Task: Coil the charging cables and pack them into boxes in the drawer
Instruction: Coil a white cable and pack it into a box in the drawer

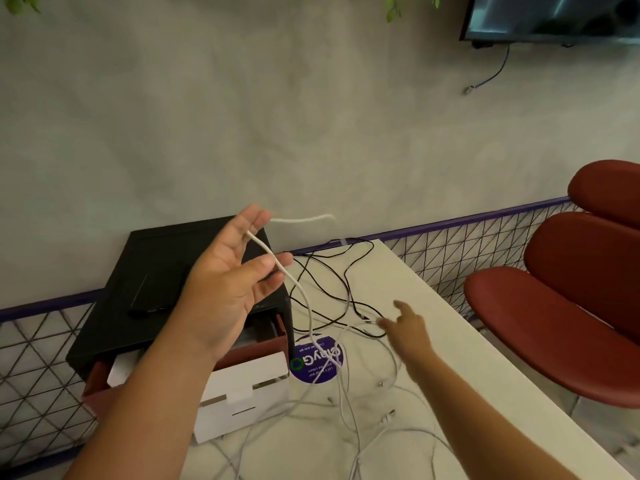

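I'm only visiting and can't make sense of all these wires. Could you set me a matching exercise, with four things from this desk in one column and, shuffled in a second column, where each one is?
Things
1. white cable
2. black cable
3. white box
4. purple sticker

Places
A. in the open drawer
B. stuck flat on the table
C. held up in the air by the left hand
D. lying loose at the table's far end

Pairs: 1-C, 2-D, 3-A, 4-B
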Tool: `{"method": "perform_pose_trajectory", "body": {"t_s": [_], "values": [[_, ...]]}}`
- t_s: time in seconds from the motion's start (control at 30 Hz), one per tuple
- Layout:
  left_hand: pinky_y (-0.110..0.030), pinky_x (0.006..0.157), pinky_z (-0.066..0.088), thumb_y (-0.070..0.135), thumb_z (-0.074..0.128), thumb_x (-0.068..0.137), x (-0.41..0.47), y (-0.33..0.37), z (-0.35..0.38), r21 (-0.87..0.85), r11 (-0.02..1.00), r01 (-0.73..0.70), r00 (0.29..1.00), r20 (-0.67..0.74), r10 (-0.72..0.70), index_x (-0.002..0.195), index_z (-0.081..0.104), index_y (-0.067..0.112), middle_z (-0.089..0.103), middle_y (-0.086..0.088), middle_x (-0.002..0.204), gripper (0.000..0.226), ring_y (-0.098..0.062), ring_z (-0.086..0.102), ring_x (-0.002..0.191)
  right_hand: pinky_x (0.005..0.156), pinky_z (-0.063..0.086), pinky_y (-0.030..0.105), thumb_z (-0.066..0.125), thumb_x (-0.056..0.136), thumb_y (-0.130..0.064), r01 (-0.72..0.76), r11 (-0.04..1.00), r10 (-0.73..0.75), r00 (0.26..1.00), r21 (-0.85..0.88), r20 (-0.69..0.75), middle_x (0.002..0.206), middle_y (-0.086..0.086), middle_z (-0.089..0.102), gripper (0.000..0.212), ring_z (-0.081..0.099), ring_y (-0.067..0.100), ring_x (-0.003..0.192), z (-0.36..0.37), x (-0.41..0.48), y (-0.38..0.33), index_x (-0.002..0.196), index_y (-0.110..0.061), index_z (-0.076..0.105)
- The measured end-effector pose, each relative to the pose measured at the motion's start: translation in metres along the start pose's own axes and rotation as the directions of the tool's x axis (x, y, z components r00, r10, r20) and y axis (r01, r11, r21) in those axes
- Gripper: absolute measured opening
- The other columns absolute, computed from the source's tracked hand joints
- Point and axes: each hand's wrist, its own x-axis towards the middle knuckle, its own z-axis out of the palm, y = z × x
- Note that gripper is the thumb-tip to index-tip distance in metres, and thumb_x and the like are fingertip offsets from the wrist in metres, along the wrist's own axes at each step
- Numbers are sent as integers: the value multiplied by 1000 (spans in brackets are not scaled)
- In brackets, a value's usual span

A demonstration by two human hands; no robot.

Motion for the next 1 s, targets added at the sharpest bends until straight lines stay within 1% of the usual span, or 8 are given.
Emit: {"method": "perform_pose_trajectory", "body": {"t_s": [0.13,0.27,0.4,0.5,0.6,0.7,0.83,1.0], "values": [[-15,62,53,-11,41,91,-1,-6,0,40,999,22,999,-31,-21,120,52,33,55,14,126,54,-6,67,75,98,38,29,64,85,-29,252,938,-174,937,-238,304,130,9,44,63,47,22,118,45,-39,30,141,-28,34],[-15,57,52,-9,39,91,1,-4,-6,8,999,32,998,-50,-32,125,50,29,59,12,121,52,-4,65,67,104,36,36,58,86,-34,473,652,-105,830,-593,547,134,4,39,52,37,25,124,59,-51,63,136,-34,43],[-16,52,48,-9,36,92,1,1,-16,-40,999,25,997,-74,-28,127,50,26,63,8,115,51,-3,57,60,106,32,41,51,87,-30,493,444,-1,836,-749,549,138,3,35,43,33,27,128,54,-49,96,130,-34,49],[-15,49,44,-8,35,92,-1,2,-19,-92,994,53,995,-78,-60,124,54,23,65,6,114,48,-3,50,56,105,33,39,45,87,-23,413,446,1,887,-794,462,138,5,36,44,36,27,127,46,-49,103,131,-28,48],[-14,46,40,-7,34,92,-4,0,-15,-120,987,105,993,-41,-111,121,57,22,65,4,113,47,-3,47,54,103,38,32,51,88,-26,416,676,-107,873,-609,476,136,1,42,44,42,21,123,45,-60,73,132,-29,48],[-14,46,38,-8,34,92,-8,-6,-3,-87,982,167,986,26,-165,117,58,22,65,2,115,46,-4,46,54,95,44,25,65,85,-29,294,952,-177,760,-88,625,126,-7,50,44,51,9,110,44,-86,6,126,-36,50],[-18,55,43,-7,38,92,-13,-14,11,58,979,195,969,144,-202,122,56,25,66,7,116,47,-7,50,61,77,47,17,67,85,-25,377,905,-363,446,196,818,97,-13,60,43,54,-1,77,42,-125,-61,125,-30,53],[-24,88,48,17,50,93,-17,-18,2,415,897,156,929,246,-275,130,43,44,65,19,114,47,-7,63,91,49,42,16,52,93,-7,219,900,-432,556,376,710,60,-8,55,17,48,3,45,48,-139,-72,81,-11,63]]}}
